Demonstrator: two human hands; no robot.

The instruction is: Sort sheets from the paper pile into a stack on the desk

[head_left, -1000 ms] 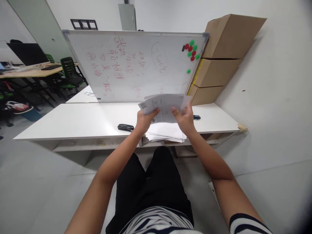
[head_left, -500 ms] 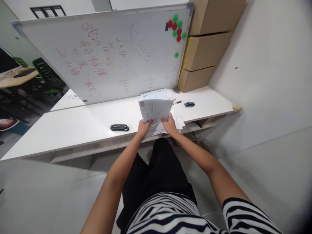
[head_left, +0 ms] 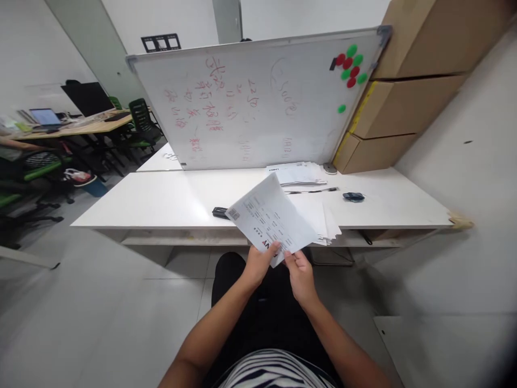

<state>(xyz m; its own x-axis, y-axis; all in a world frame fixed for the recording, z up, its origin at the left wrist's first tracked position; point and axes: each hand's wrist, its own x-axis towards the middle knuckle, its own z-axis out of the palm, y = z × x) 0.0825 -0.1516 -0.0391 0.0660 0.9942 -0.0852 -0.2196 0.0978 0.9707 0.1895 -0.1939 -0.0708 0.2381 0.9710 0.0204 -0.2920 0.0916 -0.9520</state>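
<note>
A printed paper sheet [head_left: 272, 213], tilted and with a square code at its left corner, is in both my hands above the table's front edge. My left hand [head_left: 260, 264] pinches its lower edge with the thumb on top. Close beside it, my right hand [head_left: 299, 272] grips the lower right corner, fingers curled. Whether there is more than one sheet I cannot tell. Behind the held paper lies a loose stack of white papers [head_left: 325, 221], overhanging the front edge. A black stapler [head_left: 220, 213] is partly hidden by the sheet's left corner.
Another paper pile [head_left: 297, 173] lies against the leaning whiteboard [head_left: 258, 113]. A pen [head_left: 333, 189], a dark blue item [head_left: 354, 196] and a mouse [head_left: 330, 168] are on the white table [head_left: 161, 199]. Cardboard boxes [head_left: 375, 153] are stacked at the right. A shelf [head_left: 181, 237] runs below the tabletop.
The paper has come back toward my body and turned, its printed face now slanting left. Both hands moved with it and are closer together. My view has swung left.
</note>
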